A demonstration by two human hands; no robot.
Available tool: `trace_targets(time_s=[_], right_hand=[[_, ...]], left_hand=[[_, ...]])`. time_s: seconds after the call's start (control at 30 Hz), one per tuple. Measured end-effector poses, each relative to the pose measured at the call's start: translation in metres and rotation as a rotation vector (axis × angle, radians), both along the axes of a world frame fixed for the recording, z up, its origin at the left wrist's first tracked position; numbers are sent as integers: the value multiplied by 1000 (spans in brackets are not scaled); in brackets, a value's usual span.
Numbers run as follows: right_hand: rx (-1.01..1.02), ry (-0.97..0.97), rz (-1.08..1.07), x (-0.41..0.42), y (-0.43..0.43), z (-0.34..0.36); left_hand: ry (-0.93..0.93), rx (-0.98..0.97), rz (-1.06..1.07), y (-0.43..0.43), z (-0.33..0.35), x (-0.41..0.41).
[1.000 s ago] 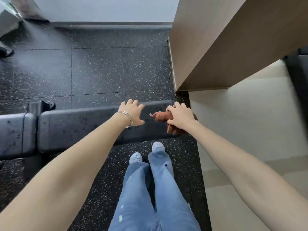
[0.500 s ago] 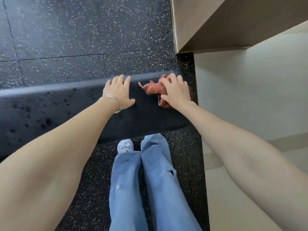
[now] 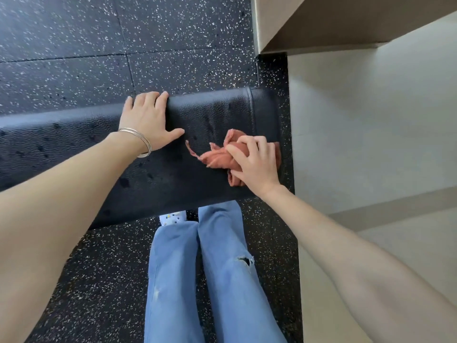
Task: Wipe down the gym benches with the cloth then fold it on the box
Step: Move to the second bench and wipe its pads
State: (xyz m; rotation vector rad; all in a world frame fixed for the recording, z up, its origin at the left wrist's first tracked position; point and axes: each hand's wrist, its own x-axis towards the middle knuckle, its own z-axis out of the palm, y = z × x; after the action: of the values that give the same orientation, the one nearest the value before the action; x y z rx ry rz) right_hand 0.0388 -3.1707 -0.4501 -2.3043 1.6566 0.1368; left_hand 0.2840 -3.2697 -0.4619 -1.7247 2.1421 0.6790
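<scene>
A black padded gym bench (image 3: 193,184) runs across the view from the left edge to just right of centre, dotted with dark wet spots. A bunched reddish-orange cloth (image 3: 217,157) lies on its right end. My right hand (image 3: 254,162) presses down on the cloth, fingers curled over it. My left hand (image 3: 148,122), with thin bangles at the wrist, rests flat on the bench's far edge, fingers spread and hooked over the rim, holding nothing.
Black speckled rubber flooring (image 3: 123,45) surrounds the bench. A beige wall or column (image 3: 358,115) rises just right of the bench end, with a tan overhang (image 3: 321,21) above. My legs in blue jeans (image 3: 210,280) stand against the bench's near side.
My right hand has dragged the cloth from the bench's far edge toward the near side. The camera has tipped further down and closer. My left hand stays planted on the far edge.
</scene>
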Motion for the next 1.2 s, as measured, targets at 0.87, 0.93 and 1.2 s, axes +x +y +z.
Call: trace_targets(time_s=[0.87,0.93,1.2], right_hand=[[-41,-38,-462,-14,-125,-20],[-52,-16,-467,-9,-131,-23],[-39,-49,-214,-41,49,-13]], left_hand=[[-54,-24,-22,6,-2,-43],[-63,-20,-18,6,-2,-44],[-69,15,-4,5,4,-47]])
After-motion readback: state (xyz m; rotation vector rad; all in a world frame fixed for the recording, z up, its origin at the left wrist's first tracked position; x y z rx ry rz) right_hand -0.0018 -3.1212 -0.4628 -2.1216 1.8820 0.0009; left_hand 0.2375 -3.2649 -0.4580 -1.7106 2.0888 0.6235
